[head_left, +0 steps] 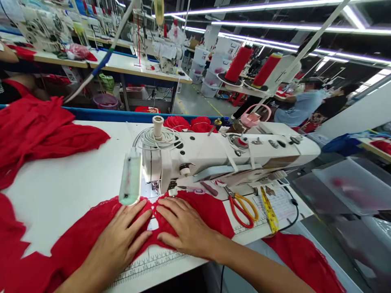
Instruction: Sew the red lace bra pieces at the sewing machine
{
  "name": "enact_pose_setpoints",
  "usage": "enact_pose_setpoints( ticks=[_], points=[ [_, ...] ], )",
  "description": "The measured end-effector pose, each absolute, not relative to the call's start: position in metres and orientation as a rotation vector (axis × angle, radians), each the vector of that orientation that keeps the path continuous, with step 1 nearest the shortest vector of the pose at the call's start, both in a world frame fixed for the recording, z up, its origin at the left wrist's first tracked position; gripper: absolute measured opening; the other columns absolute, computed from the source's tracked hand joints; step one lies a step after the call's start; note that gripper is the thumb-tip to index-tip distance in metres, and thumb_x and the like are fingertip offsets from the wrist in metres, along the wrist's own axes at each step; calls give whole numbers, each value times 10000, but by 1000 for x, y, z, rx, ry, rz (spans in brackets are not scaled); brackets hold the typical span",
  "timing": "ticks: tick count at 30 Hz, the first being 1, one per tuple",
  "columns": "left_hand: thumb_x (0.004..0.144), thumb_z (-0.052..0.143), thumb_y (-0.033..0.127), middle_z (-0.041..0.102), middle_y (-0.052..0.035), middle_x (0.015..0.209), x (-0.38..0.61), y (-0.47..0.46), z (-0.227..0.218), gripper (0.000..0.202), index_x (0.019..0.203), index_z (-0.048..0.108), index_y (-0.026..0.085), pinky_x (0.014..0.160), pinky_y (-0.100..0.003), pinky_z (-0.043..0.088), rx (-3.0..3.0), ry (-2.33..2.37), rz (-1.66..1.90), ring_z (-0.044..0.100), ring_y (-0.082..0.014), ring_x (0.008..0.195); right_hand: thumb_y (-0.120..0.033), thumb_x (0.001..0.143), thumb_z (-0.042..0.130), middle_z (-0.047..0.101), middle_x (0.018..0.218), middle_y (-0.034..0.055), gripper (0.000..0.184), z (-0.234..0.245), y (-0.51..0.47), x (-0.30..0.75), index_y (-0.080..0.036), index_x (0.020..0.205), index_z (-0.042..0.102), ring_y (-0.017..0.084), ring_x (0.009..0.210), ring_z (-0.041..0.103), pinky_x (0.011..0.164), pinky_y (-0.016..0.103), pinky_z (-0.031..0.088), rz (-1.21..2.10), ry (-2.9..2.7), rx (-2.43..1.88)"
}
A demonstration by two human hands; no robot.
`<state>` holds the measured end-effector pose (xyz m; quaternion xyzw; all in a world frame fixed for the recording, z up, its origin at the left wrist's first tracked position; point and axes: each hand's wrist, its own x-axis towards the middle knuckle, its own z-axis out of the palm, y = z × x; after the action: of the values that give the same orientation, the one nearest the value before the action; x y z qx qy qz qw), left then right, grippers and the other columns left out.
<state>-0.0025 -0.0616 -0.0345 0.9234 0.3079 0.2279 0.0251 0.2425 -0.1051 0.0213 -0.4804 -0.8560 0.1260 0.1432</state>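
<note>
Head view: your left hand (117,240) and right hand (186,228) lie flat, fingers spread, pressing the red fabric (210,211) before the sewing machine (214,156), grasping nothing.

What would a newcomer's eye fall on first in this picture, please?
Bright red lace fabric spreads over the white table, with the left hand and right hand pressed flat on it. Just behind stands the white sewing machine, scissors lying right of the hands. Two red thread cones rise farther back.

bare table (70,183) left; sewing machine (214,156) blocks behind, scissors (242,205) right
</note>
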Motion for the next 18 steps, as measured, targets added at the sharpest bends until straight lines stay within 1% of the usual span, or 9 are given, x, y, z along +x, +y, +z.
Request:
enact_pose_setpoints(
  ticks=[2,4,7,9,11,13,15,16,18],
  points=[
    [1015,498,408,532,-121,1490,-2,-61,-32,459,1429,529,211,1124,-529,432,2864,942,710,503,-313,1369,-418,1008,530,578,1435,77,446,31,-104,247,-177,1382,558,209,1304,512,1136,368,390,297,-2453,-1381],
    [1017,493,407,550,-130,1471,-1,-62,-27,444,1408,555,206,1112,-546,441,2874,934,716,501,-330,1371,-284,1032,485,662,1317,58,315,41,-102,257,-212,1307,620,186,1189,589,1066,343,436,133,-2377,-1569],
    [1015,499,403,584,-147,1428,4,-66,-18,432,1374,591,179,1087,-572,459,2913,936,739,515,-359,1352,-141,999,455,736,1134,89,314,51,-92,279,-204,1210,679,221,1056,653,952,354,475,-205,-2252,-2058],
    [1018,504,360,633,-153,1363,8,-70,-14,405,1345,605,144,1092,-574,456,2956,938,756,557,-350,1309,-126,977,463,756,1001,125,283,51,-83,294,-160,1106,713,254,957,683,866,359,487,-295,-2215,-2234],
    [1024,492,283,682,-146,1284,11,-74,-12,359,1325,610,127,1104,-565,447,2988,941,766,616,-315,1237,-135,967,471,756,896,134,258,48,-73,307,-141,978,728,257,866,695,785,339,484,-298,-2210,-2286],
    [1022,479,230,705,-137,1241,13,-77,-12,342,1323,606,126,1115,-557,438,3002,953,773,649,-289,1190,-138,960,473,748,838,131,258,45,-67,315,-141,908,725,252,812,695,728,318,472,-297,-2216,-2316],
    [1015,481,211,706,-144,1242,13,-80,-12,340,1313,607,110,1118,-551,436,3012,967,781,654,-286,1182,-111,945,465,732,803,130,267,44,-66,318,-142,894,725,254,783,691,693,312,462,-303,-2232,-2326],
    [1011,488,211,704,-150,1244,13,-81,-11,337,1302,612,96,1116,-550,438,3015,969,789,653,-291,1185,-91,937,456,725,810,133,278,45,-68,318,-141,925,729,256,785,690,684,311,459,-309,-2242,-2327],
    [1004,503,212,700,-161,1249,12,-82,-10,333,1285,617,74,1105,-548,450,3005,974,796,648,-303,1193,-64,924,435,715,895,143,333,47,-79,313,-146,1073,721,255,791,686,647,306,453,-362,-2256,-2298]
  ],
)
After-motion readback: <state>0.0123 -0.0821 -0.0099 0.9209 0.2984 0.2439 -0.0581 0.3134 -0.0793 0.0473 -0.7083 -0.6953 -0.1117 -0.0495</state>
